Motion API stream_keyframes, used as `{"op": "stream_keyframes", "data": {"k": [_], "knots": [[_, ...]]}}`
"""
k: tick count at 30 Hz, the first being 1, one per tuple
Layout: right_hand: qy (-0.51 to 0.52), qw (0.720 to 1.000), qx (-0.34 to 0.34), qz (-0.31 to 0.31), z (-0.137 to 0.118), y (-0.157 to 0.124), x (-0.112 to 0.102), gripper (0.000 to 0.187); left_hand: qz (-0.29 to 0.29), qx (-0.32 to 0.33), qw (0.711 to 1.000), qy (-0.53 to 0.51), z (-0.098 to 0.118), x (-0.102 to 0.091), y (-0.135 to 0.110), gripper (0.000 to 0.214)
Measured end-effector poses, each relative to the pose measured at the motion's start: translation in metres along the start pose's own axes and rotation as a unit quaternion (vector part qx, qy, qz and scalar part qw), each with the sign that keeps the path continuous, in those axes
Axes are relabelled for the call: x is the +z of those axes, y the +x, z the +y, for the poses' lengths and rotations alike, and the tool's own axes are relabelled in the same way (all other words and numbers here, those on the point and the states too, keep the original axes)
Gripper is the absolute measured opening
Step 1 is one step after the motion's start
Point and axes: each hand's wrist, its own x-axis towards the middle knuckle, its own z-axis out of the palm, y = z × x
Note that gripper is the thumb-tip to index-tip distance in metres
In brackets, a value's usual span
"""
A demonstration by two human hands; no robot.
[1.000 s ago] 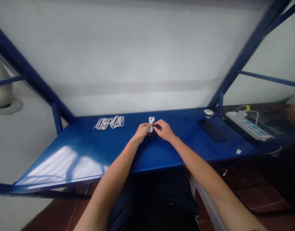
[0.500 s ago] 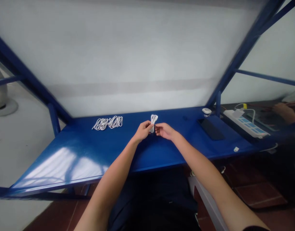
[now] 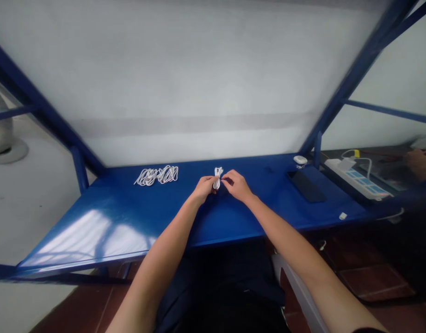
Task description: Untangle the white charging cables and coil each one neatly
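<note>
A small coiled bundle of white cable (image 3: 217,172) stands above the middle of the blue table, its loops fanning out above and below a narrow waist. My left hand (image 3: 205,187) is closed around its left side, thumb in front. From the right, my right hand (image 3: 236,185) reaches to the bundle's waist with thumb and forefinger pinched together. A tiny dark strip shows at those fingertips, too small to name. Two more white cable coils (image 3: 168,174) lie side by side on the table (image 3: 171,212), left of my hands.
A dark phone (image 3: 306,186) lies at the right, with a white oval case (image 3: 299,160) behind it and a small white piece (image 3: 342,216) near the front edge. Beyond is a power strip (image 3: 358,179) with a plug. Another person's hand (image 3: 421,164) shows at far right.
My right hand has risen and turned, its fingers now pinched at the bundle's waist. The bundle looks narrower in the middle, its loops more spread. My left hand keeps its hold.
</note>
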Motion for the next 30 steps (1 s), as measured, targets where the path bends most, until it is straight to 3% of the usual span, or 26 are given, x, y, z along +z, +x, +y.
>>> {"op": "stream_keyframes", "data": {"k": [4, 7, 11, 13, 15, 20, 25, 27, 30], "knots": [[-0.004, 1.000, 0.008, 0.000, -0.002, 0.002, -0.001, 0.015, -0.006, 0.058, 0.994, 0.088, -0.004, -0.003, 0.001, 0.026], [0.067, 0.991, 0.113, -0.028, -0.002, 0.003, 0.002, 0.017, -0.020, 0.118, 0.983, 0.141, -0.005, -0.004, 0.001, 0.023], [0.254, 0.908, 0.323, -0.079, 0.002, 0.007, 0.005, 0.013, -0.051, 0.139, 0.978, 0.145, -0.003, -0.004, -0.001, 0.022], [0.293, 0.884, 0.354, -0.086, 0.005, 0.008, 0.006, 0.012, -0.052, 0.145, 0.976, 0.151, -0.001, -0.004, -0.002, 0.023], [0.284, 0.897, 0.330, -0.076, 0.007, 0.008, 0.005, 0.013, -0.048, 0.138, 0.977, 0.152, 0.001, -0.005, -0.002, 0.025], [0.202, 0.957, 0.205, -0.032, 0.012, 0.007, 0.000, 0.043, -0.073, 0.088, 0.981, 0.156, 0.003, -0.008, -0.002, 0.027], [0.119, 0.979, 0.157, -0.048, 0.018, 0.006, -0.004, 0.035, -0.081, 0.079, 0.978, 0.173, 0.001, -0.016, 0.002, 0.019], [0.098, 0.980, 0.169, -0.043, 0.020, 0.006, -0.005, 0.032, -0.049, 0.113, 0.967, 0.222, -0.001, -0.020, 0.004, 0.019], [0.051, 0.981, 0.179, -0.051, 0.023, 0.006, -0.006, 0.029, 0.001, 0.186, 0.917, 0.353, -0.004, -0.025, 0.006, 0.014]]}}
